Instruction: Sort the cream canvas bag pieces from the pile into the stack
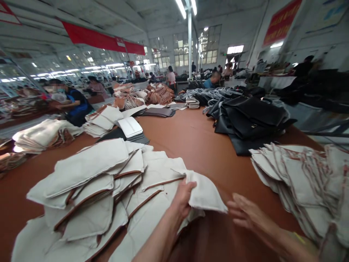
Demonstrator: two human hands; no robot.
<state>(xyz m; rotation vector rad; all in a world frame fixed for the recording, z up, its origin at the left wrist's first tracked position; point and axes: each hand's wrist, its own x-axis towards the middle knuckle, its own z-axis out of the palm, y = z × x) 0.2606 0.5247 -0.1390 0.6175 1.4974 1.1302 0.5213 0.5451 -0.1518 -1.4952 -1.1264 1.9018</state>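
Left hand (183,198) pinching a cream fabric piece (203,193) at the near edge of the brown table (191,142); right hand (245,214) open, fingers spread, just beside it, touching nothing. Cream stacks (89,189) left, 1 more stack (297,182) right. Black bags (251,120) further back, seated worker (73,103) far left.

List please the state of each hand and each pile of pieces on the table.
left hand: gripping the corner of a cream fabric piece, lifted
right hand: open, holding nothing
cream pile: spread, overlapping
right cream stack: fanned
black pieces: heaped
brown table: partly covered
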